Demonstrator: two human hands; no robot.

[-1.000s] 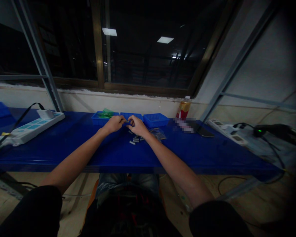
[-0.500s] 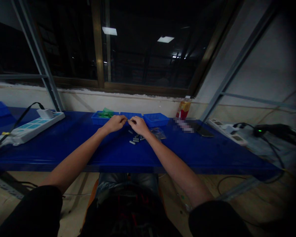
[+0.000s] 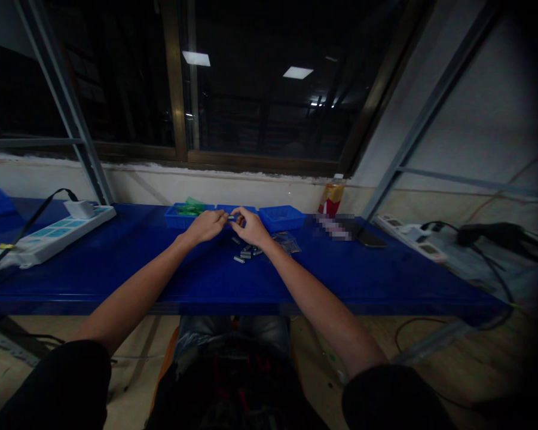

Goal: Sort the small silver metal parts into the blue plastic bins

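Note:
My left hand (image 3: 207, 226) and my right hand (image 3: 251, 228) meet above the blue table, fingertips almost touching. Between them is a small, pale metal cylinder (image 3: 231, 217), pinched by the left fingers, with the right thumb and forefinger closed around its other end. Fine details of it are too small to make out. Just below the right hand lie several similar metal cylinders (image 3: 245, 254), loose on the tabletop. A clear plastic bag (image 3: 287, 242) rests beside them, partly hidden by my right wrist.
Behind the hands stand a blue tray with green plastic (image 3: 169, 220), a middle blue tray (image 3: 246, 209) and a right blue tray (image 3: 283, 220). A white power strip (image 3: 63, 236) lies left. To the right are a phone (image 3: 371, 240), a red-and-yellow packet (image 3: 331, 199) and another power strip (image 3: 410, 239).
The hands have shifted slightly; the right fingers have opened out a little and the cylinder between them shows more clearly. The view has moved slightly. The loose cylinders lie as before.

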